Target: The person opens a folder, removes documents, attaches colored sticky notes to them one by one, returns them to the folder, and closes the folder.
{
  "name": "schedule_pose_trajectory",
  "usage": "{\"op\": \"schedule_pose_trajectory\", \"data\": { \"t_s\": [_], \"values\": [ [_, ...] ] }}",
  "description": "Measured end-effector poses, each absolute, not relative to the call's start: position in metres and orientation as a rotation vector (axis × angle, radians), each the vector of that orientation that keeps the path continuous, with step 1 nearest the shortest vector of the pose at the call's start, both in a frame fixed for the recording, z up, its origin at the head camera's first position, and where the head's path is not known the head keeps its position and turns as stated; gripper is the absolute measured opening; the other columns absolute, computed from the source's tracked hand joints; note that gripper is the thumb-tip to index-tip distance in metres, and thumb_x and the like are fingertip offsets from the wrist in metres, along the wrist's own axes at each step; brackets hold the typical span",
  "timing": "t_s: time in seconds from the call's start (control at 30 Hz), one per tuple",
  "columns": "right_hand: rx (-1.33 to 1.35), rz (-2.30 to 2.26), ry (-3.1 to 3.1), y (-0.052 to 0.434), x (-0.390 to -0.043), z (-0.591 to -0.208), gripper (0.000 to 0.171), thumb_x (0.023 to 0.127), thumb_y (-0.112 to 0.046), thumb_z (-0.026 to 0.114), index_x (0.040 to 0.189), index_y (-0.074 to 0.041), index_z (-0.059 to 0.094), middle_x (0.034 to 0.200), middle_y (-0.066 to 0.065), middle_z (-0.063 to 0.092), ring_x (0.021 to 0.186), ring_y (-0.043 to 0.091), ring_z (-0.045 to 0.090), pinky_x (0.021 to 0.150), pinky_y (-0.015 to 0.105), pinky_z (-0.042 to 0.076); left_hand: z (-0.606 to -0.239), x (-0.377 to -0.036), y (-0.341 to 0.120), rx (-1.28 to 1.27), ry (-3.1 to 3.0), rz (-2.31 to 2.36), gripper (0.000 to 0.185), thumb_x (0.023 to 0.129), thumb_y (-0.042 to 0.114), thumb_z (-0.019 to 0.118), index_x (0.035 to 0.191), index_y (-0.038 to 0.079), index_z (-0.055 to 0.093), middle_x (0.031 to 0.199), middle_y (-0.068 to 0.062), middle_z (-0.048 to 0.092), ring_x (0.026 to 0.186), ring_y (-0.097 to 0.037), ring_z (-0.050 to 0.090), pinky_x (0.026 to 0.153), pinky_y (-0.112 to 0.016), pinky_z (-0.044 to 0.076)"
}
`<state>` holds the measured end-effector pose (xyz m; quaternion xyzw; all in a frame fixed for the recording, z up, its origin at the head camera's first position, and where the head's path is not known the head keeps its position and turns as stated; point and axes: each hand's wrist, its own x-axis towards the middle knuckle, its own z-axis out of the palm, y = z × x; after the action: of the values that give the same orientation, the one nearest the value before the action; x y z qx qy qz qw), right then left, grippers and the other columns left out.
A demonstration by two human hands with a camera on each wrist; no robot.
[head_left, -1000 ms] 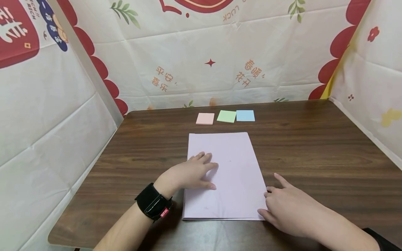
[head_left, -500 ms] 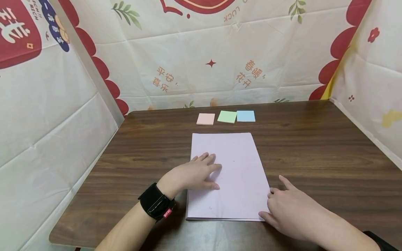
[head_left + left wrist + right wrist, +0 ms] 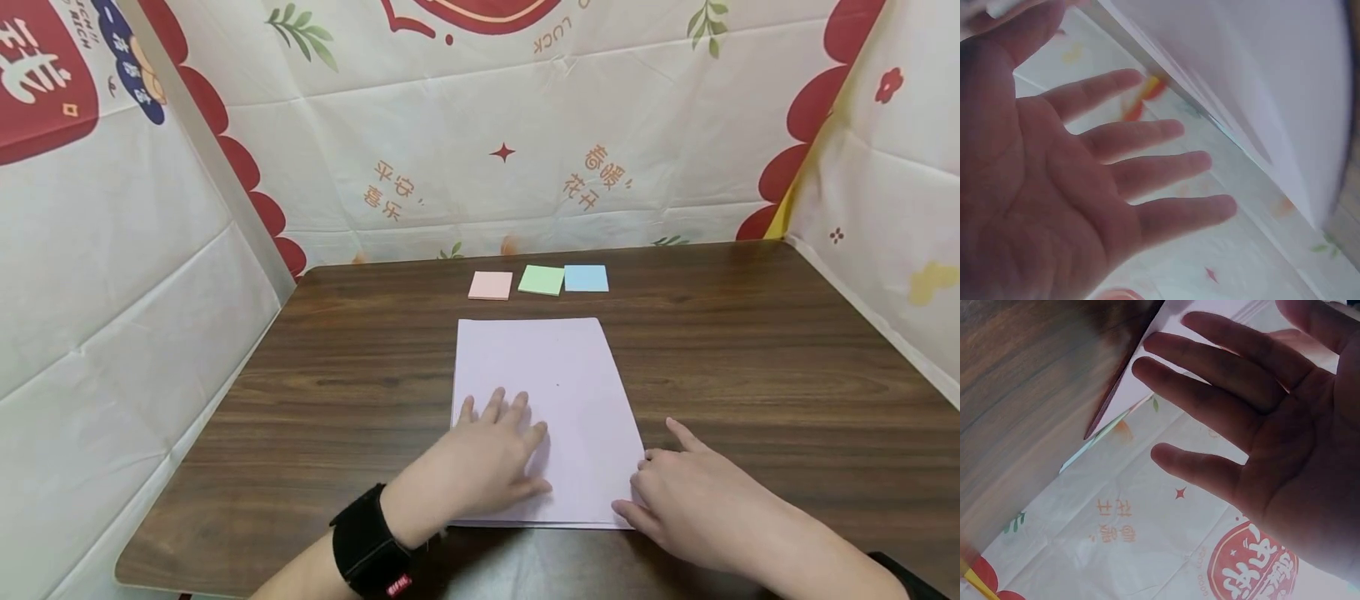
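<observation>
A pale lilac sheet of paper point(image 3: 562, 417), with a second layer showing along its near edge, lies lengthwise on the brown table. My left hand point(image 3: 480, 467) rests over its lower left part, fingers spread. The left wrist view shows that palm point(image 3: 1054, 187) with straight, parted fingers beside the paper point(image 3: 1260, 69). At the lower right edge of the sheet, my right hand point(image 3: 697, 500) touches the border with thumb and fingertips, while its little finger points away. In the right wrist view the fingers of the right hand point(image 3: 1279, 419) are extended.
Behind the paper, a pink sticky note pad point(image 3: 491, 285), a green pad point(image 3: 541, 280) and a blue pad point(image 3: 587, 278) sit in a row. The wood-grain table point(image 3: 337, 375) is bordered at the back and sides by printed white cloth point(image 3: 450, 108).
The paper has shifted slightly to the right. My left hand has slid down and right over it, toward the near edge. My right hand stays at the lower right edge.
</observation>
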<state>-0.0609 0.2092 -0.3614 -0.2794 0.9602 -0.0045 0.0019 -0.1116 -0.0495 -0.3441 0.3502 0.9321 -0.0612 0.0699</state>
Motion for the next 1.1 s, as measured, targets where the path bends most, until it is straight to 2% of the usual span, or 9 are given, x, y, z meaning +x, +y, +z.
{"op": "schedule_pose_trajectory", "data": {
  "t_s": [0.1,0.23,0.33,0.5,0.67,0.8,0.87,1.03,1.1],
  "values": [
    [-0.860,-0.041,3.069,0.208,-0.064,-0.360,0.037,0.096,-0.040,0.076,0.068,-0.028,0.056,0.063,-0.017,0.049,0.069,0.006,0.060,0.113,0.074,0.041,-0.348,-0.095,-0.042,1.085,2.774,-0.188,0.082,0.092,0.077,0.063,0.158,0.029,0.051,0.171,-0.013,0.039,0.156,-0.046,0.040,0.109,-0.074,0.047],
    [-0.804,-0.083,3.169,0.208,-0.068,-0.357,0.017,0.095,-0.037,0.078,0.094,-0.020,0.073,0.084,-0.010,0.071,0.086,0.014,0.073,0.110,0.069,0.047,-0.356,-0.083,-0.035,1.096,2.712,-0.251,0.088,0.088,0.078,0.067,0.161,0.034,0.045,0.175,-0.008,0.033,0.158,-0.046,0.037,0.104,-0.076,0.050],
    [-0.751,-0.130,3.216,0.211,-0.072,-0.356,0.029,0.097,-0.032,0.076,0.115,-0.010,0.076,0.108,0.001,0.078,0.105,0.024,0.077,0.107,0.066,0.051,-0.361,-0.081,-0.033,1.125,2.702,-0.349,0.077,0.096,0.067,0.066,0.162,0.036,0.043,0.176,-0.004,0.032,0.158,-0.043,0.039,0.101,-0.073,0.053],
    [-0.665,-0.096,3.232,0.225,-0.081,-0.356,0.027,0.097,-0.020,0.073,0.120,-0.005,0.073,0.116,0.009,0.076,0.108,0.032,0.075,0.098,0.064,0.055,-0.362,-0.080,-0.036,1.224,2.707,-0.406,0.057,0.109,0.046,0.056,0.163,0.037,0.041,0.174,-0.003,0.036,0.155,-0.043,0.044,0.097,-0.068,0.058],
    [-0.532,-0.025,3.132,0.243,-0.089,-0.361,0.037,0.101,-0.021,0.067,0.132,0.000,0.069,0.136,0.022,0.069,0.120,0.043,0.070,0.099,0.074,0.049,-0.360,-0.076,-0.042,1.383,2.711,-0.502,0.056,0.114,0.033,0.047,0.167,0.035,0.031,0.173,-0.006,0.038,0.150,-0.045,0.050,0.094,-0.062,0.061],
    [-0.538,-0.047,3.021,0.248,-0.089,-0.369,0.054,0.103,-0.032,0.066,0.151,-0.009,0.058,0.160,0.028,0.050,0.140,0.051,0.056,0.103,0.086,0.037,-0.360,-0.072,-0.048,1.586,2.770,-0.629,0.064,0.113,0.030,0.049,0.169,0.033,0.021,0.173,-0.010,0.037,0.140,-0.044,0.061,0.087,-0.048,0.066],
    [-0.588,-0.067,2.980,0.246,-0.087,-0.373,0.060,0.103,-0.039,0.066,0.157,-0.016,0.053,0.166,0.025,0.044,0.146,0.052,0.050,0.103,0.089,0.033,-0.361,-0.071,-0.051,1.694,2.840,-0.646,0.071,0.110,0.031,0.054,0.170,0.034,0.017,0.173,-0.012,0.036,0.132,-0.042,0.067,0.079,-0.041,0.067],
    [-0.716,-0.085,2.956,0.236,-0.079,-0.383,0.065,0.099,-0.045,0.070,0.158,-0.023,0.052,0.166,0.013,0.048,0.152,0.049,0.044,0.104,0.090,0.031,-0.363,-0.068,-0.054,1.904,3.047,-0.562,0.084,0.102,0.016,0.061,0.169,0.045,0.019,0.174,-0.020,0.030,0.111,-0.041,0.078,0.060,-0.032,0.063],
    [-0.743,-0.067,2.967,0.233,-0.077,-0.385,0.069,0.098,-0.049,0.072,0.157,-0.021,0.051,0.164,0.012,0.050,0.153,0.046,0.044,0.105,0.089,0.031,-0.364,-0.066,-0.054,1.946,3.108,-0.562,0.079,0.102,0.013,0.057,0.167,0.045,0.026,0.172,-0.022,0.032,0.106,-0.040,0.080,0.057,-0.030,0.062]
  ]
}}
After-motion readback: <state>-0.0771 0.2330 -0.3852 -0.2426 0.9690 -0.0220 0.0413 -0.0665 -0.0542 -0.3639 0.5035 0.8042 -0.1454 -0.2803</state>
